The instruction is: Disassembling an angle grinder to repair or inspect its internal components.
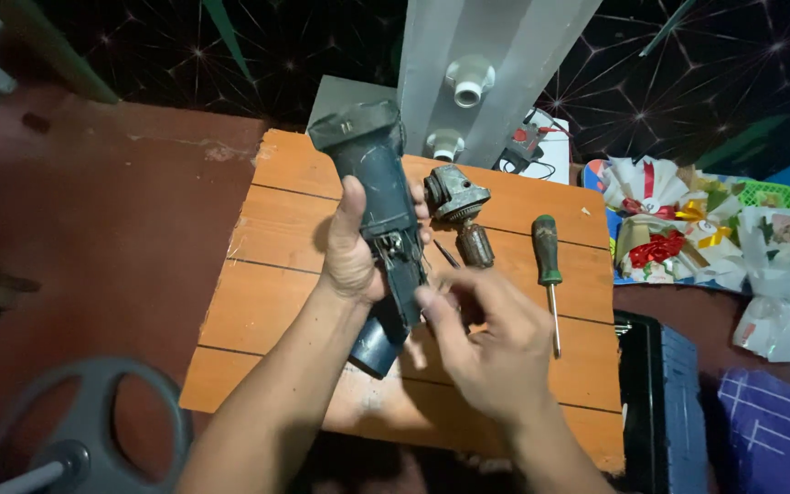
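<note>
The left hand (351, 249) is clamped round a dark plastic tool housing (378, 210), held tilted above the middle of the orange plank bench (276, 274). The right hand (486, 343) pinches at the exposed wiring (398, 249) in its open side; whether anything sits between the fingertips I cannot tell. A hard tug there could likely snap a thin lead. Just right lie a grimy metal gear head (457, 203) and a green-handled screwdriver (549, 270), round enough to roll off.
</note>
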